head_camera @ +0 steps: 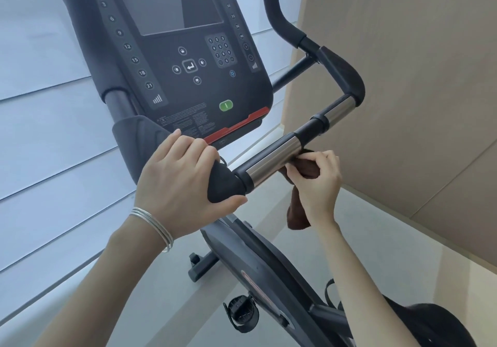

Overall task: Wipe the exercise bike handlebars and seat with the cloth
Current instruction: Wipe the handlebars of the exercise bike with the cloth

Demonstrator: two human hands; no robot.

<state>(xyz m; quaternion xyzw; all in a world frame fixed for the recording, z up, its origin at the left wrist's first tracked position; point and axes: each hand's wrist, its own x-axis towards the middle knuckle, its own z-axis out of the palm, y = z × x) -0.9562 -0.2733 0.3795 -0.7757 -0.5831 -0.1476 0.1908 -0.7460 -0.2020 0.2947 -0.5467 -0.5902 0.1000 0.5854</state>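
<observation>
Now, right hand grip pinching a brown cloth against the underside of the exercise bike handlebar chrome section, left hand grip wrapped round the black padded bar end just beside it, console above, pedal below.

- The left hand and the right hand are bare, with short plain nails.
- The left forearm and the right forearm are bare too.
- Thin silver bangles sit close together on the left wrist.
</observation>
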